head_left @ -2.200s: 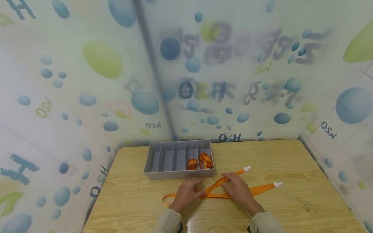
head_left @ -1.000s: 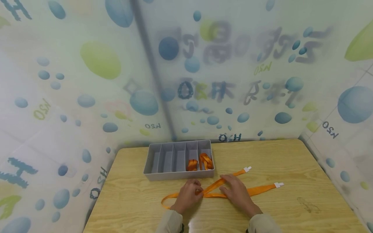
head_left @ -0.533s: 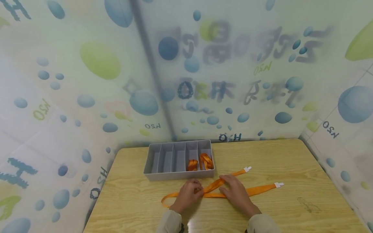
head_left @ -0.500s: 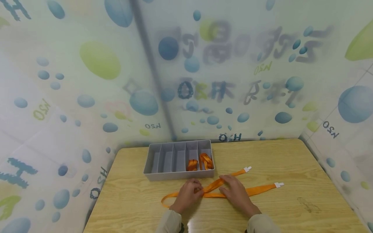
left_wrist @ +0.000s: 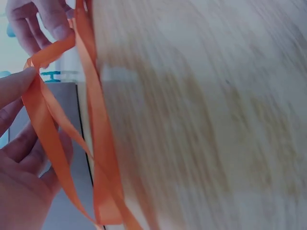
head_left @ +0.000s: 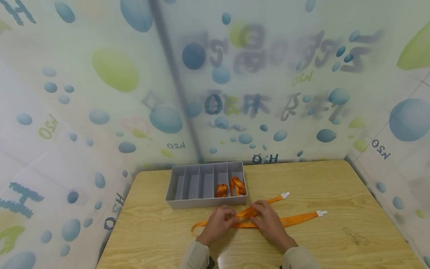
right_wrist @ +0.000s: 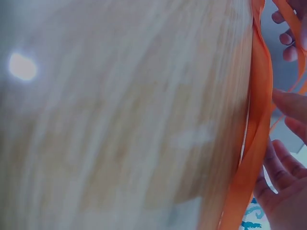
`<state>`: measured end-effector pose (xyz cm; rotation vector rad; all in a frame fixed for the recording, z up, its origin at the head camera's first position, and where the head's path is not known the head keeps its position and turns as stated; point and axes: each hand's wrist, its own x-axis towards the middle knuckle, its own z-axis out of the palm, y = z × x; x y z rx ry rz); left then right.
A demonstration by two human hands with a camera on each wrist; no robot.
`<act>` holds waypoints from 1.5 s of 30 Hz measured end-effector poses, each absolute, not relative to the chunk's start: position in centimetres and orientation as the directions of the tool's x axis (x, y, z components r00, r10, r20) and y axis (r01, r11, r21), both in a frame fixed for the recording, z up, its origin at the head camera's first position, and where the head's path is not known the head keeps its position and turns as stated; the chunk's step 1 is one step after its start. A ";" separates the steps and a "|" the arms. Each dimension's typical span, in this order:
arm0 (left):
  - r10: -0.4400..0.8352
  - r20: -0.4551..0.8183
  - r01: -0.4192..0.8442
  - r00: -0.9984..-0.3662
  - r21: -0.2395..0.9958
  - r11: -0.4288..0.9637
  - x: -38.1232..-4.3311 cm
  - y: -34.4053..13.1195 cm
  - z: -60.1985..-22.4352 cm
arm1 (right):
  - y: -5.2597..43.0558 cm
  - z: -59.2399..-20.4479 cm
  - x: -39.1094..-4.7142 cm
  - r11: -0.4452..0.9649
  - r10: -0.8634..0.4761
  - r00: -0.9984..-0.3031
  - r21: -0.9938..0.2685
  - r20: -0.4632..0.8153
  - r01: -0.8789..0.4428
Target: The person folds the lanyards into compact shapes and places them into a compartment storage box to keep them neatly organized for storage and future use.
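An orange lanyard point(head_left: 299, 219) lies across the table, its loop to the left and two white clips point(head_left: 285, 195) at the right ends. My left hand point(head_left: 217, 225) pinches the upper strap between thumb and finger; in the left wrist view the strap point(left_wrist: 45, 129) bends over at that fingertip. Just to the right, my right hand point(head_left: 270, 223) holds the same strap with thumb and fingers. A short folded stretch of ribbon point(left_wrist: 55, 51) spans the two hands, raised off the table. The lower strap point(right_wrist: 259, 96) passes under both hands.
Behind the hands stands a grey divided tray point(head_left: 206, 203). Its two right compartments each hold a folded orange lanyard point(head_left: 237, 186). The wooden table point(head_left: 151, 224) meets a patterned curtain wall point(head_left: 215, 145) at the back. A dark stain point(head_left: 355, 237) marks the tabletop at right.
My hands have shifted slightly, and the right has come a little closer to the left. The upper strap now bends up between them. The loop's left end has slid right; the clips have barely moved.
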<state>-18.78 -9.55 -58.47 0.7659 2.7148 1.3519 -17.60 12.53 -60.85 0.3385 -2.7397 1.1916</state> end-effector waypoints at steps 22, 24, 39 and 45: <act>0.444 0.083 0.235 -0.892 0.925 0.298 -17.8 -8.5 -56.2 | 11.6 -59.3 -17.5 0.593 -0.207 -0.938 -0.727 0.278 -0.346; 0.439 0.079 0.222 -0.895 0.932 0.286 -17.5 -8.4 -55.7 | 11.6 -59.1 -17.5 0.594 -0.223 -0.934 -0.721 0.278 -0.356; 0.434 0.075 0.211 -0.898 0.938 0.275 -16.2 -8.3 -51.5 | 11.7 -58.9 -17.3 0.571 -0.252 -0.943 -0.754 0.217 -0.326; 0.446 0.075 0.208 -0.892 0.944 0.258 -16.2 -8.6 -51.4 | 11.7 -58.3 -17.2 0.513 -0.217 -0.957 -0.812 0.192 -0.279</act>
